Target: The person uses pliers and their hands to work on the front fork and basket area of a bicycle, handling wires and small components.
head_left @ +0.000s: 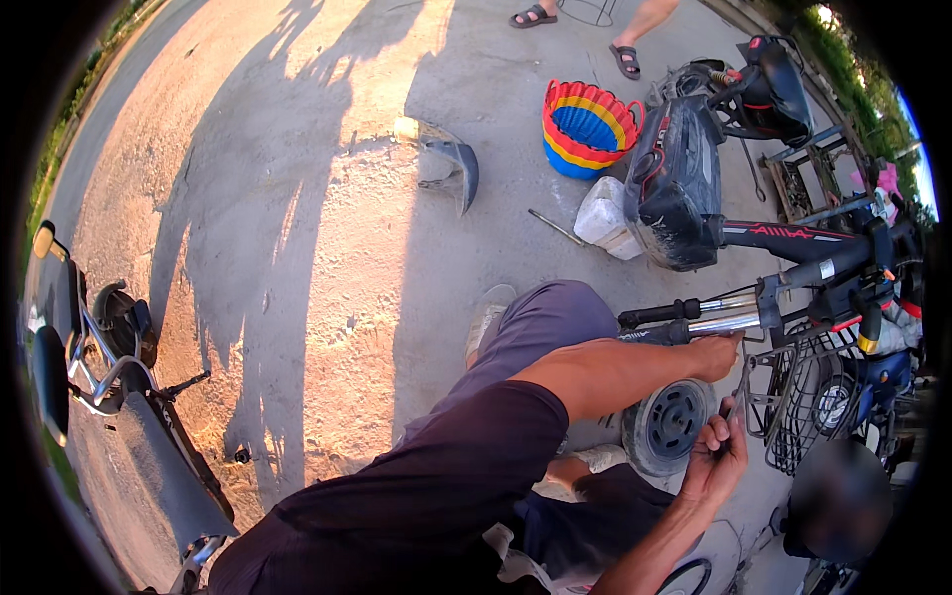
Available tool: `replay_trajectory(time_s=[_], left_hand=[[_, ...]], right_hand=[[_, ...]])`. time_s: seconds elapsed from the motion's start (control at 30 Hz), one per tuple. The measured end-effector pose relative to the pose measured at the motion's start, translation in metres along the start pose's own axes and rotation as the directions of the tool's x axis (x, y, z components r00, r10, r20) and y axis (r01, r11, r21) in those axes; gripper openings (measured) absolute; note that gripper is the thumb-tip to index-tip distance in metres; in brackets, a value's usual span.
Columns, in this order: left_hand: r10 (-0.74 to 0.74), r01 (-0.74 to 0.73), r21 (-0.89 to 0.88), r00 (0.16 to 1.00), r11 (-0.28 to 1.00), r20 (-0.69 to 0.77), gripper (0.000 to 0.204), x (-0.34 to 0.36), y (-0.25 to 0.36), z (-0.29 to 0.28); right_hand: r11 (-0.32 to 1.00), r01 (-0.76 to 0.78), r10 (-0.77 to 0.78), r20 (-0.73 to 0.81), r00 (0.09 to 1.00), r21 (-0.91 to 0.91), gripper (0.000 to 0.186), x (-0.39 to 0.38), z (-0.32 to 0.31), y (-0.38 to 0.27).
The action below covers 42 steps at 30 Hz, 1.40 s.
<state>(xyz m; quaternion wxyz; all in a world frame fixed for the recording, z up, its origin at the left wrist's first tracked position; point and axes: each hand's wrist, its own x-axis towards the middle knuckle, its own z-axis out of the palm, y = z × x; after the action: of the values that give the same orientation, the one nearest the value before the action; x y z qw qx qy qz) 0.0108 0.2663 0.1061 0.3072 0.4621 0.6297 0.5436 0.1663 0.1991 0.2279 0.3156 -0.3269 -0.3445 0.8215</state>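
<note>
A black electric scooter [674,188] leans over at the right, its front fork [722,322] pointing toward my legs. My left hand [712,358] is beside the lower fork leg, fingers closed together; what they pinch, if anything, is hidden. Nearer to me, my right hand [718,458] is closed on a thin metal hand tool [740,393], its exact kind unclear, that points up toward the fork. Below my left forearm, a small black wheel [670,426] with a tire lies on the ground, apart from the fork. A wire basket [808,397] is just right of the hands.
A red, yellow and blue basket [585,129] stands ahead, near a white block-like object [607,218] and a thin rod [555,226]. A loose curved fender [451,164] lies on the concrete. Another scooter [129,397] stands at left. Another person's sandalled feet [625,59] are at the top.
</note>
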Motion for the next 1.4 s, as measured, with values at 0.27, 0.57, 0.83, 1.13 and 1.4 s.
replay_trajectory(time_s=[0.27,0.57,0.83,1.13,1.4], left_hand=[[0.149,-0.250,-0.187,0.889,0.950,-0.433,0.035,0.025,-0.039,0.027],[-0.391,0.058,-0.966,0.919,0.252,-0.047,0.027,0.022,-0.050,0.048],[-0.308,-0.016,-1.000,0.951,-0.025,-0.007,0.027,0.046,-0.040,0.080],[-0.250,-0.186,-0.980,0.954,-0.064,-0.165,0.027,0.044,-0.056,0.089],[-0.444,0.041,-0.995,0.896,0.093,-0.005,0.025,0.032,-0.023,0.054]], right_hand=[[0.977,-0.003,0.036,0.151,0.988,-0.211,0.058,0.010,0.010,-0.008],[0.895,0.100,-0.026,0.174,0.984,-0.435,0.062,0.034,-0.006,0.019],[0.910,0.148,-0.129,0.075,0.989,-0.387,0.062,0.047,-0.010,0.026],[0.899,0.162,-0.100,0.168,0.981,-0.408,0.058,0.057,-0.001,0.029],[0.922,0.213,-0.178,0.136,0.975,-0.323,0.057,0.050,-0.003,0.026]])
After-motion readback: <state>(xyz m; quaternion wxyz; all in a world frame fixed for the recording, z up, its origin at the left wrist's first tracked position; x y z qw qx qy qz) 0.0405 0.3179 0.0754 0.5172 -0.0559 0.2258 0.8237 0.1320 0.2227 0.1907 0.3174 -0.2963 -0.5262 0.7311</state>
